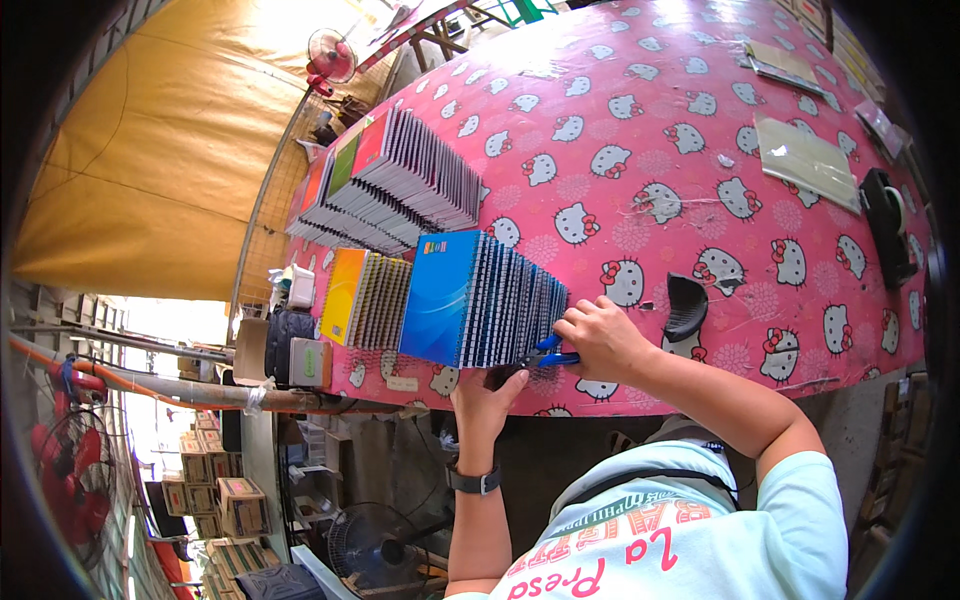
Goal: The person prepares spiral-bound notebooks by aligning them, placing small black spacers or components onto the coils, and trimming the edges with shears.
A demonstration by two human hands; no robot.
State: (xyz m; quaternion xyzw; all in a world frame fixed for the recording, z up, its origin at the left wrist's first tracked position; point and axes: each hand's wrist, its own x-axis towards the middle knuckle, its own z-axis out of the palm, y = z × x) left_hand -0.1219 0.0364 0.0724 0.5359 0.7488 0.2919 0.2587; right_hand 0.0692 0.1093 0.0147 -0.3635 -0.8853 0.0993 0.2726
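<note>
A row of blue spiral notebooks stands on the table in front of me, wire bindings facing right. At its near right end, my right hand is closed around blue-handled pliers. The dark jaws of the pliers point left, toward my left hand. That hand is at the near edge of the row, thumb bent in beside the jaws. Its fingers are closed, and what they hold is mostly hidden. A row of smaller yellow spiral notebooks stands just left of the blue ones.
Taller stacks of red, green and orange spiral notebooks stand behind. A curved black object lies right of my hand on the pink patterned table cover. Clear plastic packs and a black tape dispenser lie at far right.
</note>
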